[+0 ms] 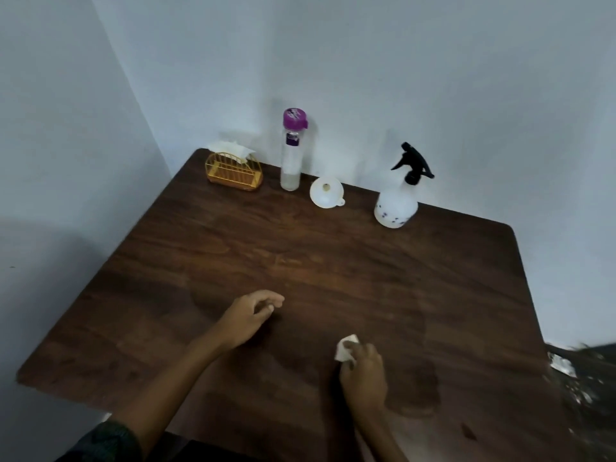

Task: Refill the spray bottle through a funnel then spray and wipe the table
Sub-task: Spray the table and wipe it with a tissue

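Two hands work over the near half of a dark wooden tabletop (300, 255), whose broad middle lies bare. Its left edge runs close along a wall, its far corner sits in the room's corner, and its right edge stands free. The right hand (363, 375) presses a small white tissue (345, 351) flat on the wood, fingers closed over it, beside a darker damp patch (413, 388). The left hand (248, 316) rests just left of it, loosely curled, holding nothing. Well apart from both hands, along the far edge, stand a yellow wire tissue holder (233, 171), a tall bottle (291, 151) with a purple cap, a white funnel (326, 192) lying on its side, and the spray bottle (398, 201) farthest right.
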A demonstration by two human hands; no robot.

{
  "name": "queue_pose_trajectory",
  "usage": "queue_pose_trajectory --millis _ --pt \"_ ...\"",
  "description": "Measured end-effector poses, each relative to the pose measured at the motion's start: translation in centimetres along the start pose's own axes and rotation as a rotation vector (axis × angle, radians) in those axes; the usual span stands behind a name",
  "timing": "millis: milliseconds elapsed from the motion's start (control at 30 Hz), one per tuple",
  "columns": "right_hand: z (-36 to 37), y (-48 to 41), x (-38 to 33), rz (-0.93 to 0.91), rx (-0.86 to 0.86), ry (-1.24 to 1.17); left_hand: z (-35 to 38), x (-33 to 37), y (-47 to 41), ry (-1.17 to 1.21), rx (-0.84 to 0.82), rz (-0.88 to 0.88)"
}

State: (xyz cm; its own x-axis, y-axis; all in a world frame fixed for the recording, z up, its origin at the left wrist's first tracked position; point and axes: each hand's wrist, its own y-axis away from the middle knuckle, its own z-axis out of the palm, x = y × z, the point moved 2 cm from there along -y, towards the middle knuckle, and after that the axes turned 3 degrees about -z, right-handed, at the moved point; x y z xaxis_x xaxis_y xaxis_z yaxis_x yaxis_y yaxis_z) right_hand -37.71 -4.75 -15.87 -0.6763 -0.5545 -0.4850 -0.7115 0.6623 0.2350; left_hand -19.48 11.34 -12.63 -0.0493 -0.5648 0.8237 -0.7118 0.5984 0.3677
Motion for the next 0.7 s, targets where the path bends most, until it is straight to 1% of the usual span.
queue_pose_trajectory --millis 67,100,133,167,267,300,367,400,467,567,633,667,700 --pt "1.7 1.0 -1.9 -0.079 -0.096 -0.062 1.7 0.4 0.2 0.038 -0.113 -0.030" --pt "2.1 1.0 -2.8 -0.089 -0.152 -0.140 2.4 0.5 0.4 0.060 -0.151 -0.040" --pt "2.1 0.8 -3.5 -0.064 -0.211 -0.283 3.1 0.9 0.6 0.088 -0.176 -0.042" --pt "1.8 0.6 -4.2 -0.003 -0.271 -0.490 3.5 1.2 0.8 0.123 -0.184 -0.046" --pt "0.6 -0.1 -5.4 0.242 -0.408 -1.084 3.5 2.1 1.0 0.250 -0.178 -0.100" --pt "0.0 -0.2 -5.8 0.280 -0.435 -1.230 3.4 2.3 1.1 0.295 -0.186 -0.138" --pt "-1.0 -0.3 -6.4 0.286 -0.467 -1.444 2.9 3.0 1.0 0.392 -0.240 -0.217" --pt "-1.4 -0.4 -6.6 0.294 -0.457 -1.502 2.6 3.2 1.0 0.424 -0.277 -0.245" --pt "-1.8 -0.3 -6.8 0.327 -0.389 -1.531 2.0 3.7 1.0 0.427 -0.331 -0.226" --pt "-1.4 -0.1 -8.1 0.453 -0.216 -1.497 1.5 4.2 0.5 0.380 -0.323 -0.112" --pt "-1.4 0.2 -8.3 0.565 -0.117 -1.563 1.2 4.3 0.3 0.362 -0.311 -0.069" --pt "-1.8 0.3 -8.3 0.540 -0.147 -1.534 1.2 4.4 0.3 0.351 -0.307 -0.050" --pt "-2.4 0.4 -8.0 0.479 -0.199 -1.463 1.3 4.5 0.3 0.334 -0.301 -0.032"
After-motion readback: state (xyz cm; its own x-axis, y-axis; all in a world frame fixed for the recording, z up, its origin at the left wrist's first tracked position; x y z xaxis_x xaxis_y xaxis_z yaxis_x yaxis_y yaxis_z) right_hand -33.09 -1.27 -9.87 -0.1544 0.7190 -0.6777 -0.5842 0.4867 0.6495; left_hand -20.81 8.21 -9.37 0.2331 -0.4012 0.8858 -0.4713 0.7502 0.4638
